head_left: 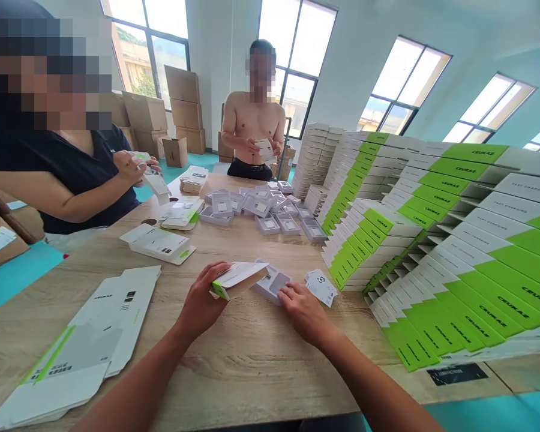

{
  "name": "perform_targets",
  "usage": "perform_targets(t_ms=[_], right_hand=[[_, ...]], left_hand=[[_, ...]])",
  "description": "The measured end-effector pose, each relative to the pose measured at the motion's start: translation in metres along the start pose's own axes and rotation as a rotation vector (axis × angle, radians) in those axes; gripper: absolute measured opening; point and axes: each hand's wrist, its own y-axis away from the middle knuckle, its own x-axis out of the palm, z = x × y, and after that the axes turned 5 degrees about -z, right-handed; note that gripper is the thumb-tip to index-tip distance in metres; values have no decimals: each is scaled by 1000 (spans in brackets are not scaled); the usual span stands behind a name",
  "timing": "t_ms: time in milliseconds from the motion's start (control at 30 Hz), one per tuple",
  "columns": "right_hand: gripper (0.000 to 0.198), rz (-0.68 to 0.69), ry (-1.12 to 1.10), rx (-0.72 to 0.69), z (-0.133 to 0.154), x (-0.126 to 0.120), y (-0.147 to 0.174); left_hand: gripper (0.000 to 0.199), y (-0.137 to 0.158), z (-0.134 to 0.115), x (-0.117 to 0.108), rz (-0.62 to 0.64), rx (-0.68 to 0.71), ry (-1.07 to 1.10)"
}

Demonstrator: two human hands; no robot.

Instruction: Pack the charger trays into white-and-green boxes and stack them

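My left hand (203,303) grips a small white and green cardboard box (243,276), tilted, its open end facing right. Against that end lies a pale plastic tray (272,285) with moulded compartments, which the fingers of my right hand (303,309) hold at its right side. Whether the tray's far end is inside the box I cannot tell. Just right of my right hand, a few printed white cards (321,287) lie spread on the wooden table (252,372). Flat unfolded cartons (90,336) are stacked to the left of my left arm.
Tall stacks of white and green boxes (472,258) line the right side. A pile of plastic trays (256,204) lies further back. An open carton (159,242) rests left of centre. One co-worker (85,174) at the left and another (254,129) opposite both hold packaging.
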Motion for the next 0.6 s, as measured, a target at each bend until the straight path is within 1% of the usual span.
perform_targets(t_ms=[67,100,133,200,233,267,300,333,367,433,500,533,600], right_hand=[[21,29,68,-55,13,6,21],[19,19,114,-59,20,11,31],[25,-5,167,-40,26,16,40],[40,-77,267,63,35,30,53],[40,-114,294,128,39,37,57],[34,-140,293,179,41,42,61],[25,-150,268,197,44,43,64],[15,-140,222,180,46,41,67],[8,-118,159,135,50,34,71],[18,-41,10,-15,58,8,80],[29,13,-105,-162,68,-26,89],[32,16,-134,-213,73,-43,92],[33,-2,-143,-268,80,-68,96]], left_hand=[[44,-1,0,-2,1,-1,7],[45,-1,0,-2,2,-3,9],[44,-1,0,-3,4,-3,11],[44,-1,0,-3,14,1,15],[44,-1,0,-4,22,6,18],[44,-1,1,-4,32,11,21],[45,0,2,-3,44,18,25],[45,1,4,-3,56,23,29],[45,2,5,-3,69,27,31],[45,4,8,-2,102,33,34],[43,5,9,-1,148,44,37],[42,6,8,0,174,53,39],[39,7,4,0,218,77,42]])
